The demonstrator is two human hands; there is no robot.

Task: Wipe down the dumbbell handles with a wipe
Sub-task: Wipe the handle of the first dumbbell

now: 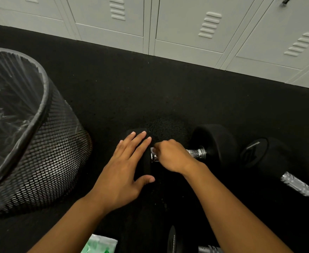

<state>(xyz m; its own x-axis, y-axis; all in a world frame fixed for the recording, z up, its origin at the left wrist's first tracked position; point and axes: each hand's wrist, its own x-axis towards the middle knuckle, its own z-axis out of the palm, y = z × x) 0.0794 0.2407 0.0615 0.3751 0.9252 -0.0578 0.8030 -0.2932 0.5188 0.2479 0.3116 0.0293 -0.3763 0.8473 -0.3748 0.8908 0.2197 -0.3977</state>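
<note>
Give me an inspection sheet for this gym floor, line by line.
Surface: black speckled rubber floor.
Job's things: black dumbbell with knurled chrome handle; a bit of white wipe at the right grip; green-and-white wipe packet.
Clutter: two more black dumbbells.
Grips: left hand flat on the dumbbell's end; right hand curled round the handle.
Cables: nothing seen.
Surroundings: lined black mesh bin, pale grey lockers.

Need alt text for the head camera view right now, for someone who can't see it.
A right hand grips the metal handle of a black dumbbell on dark flooring while the left hand rests flat on its near weight. A lined mesh bin stands left; pale lockers run behind.
</note>
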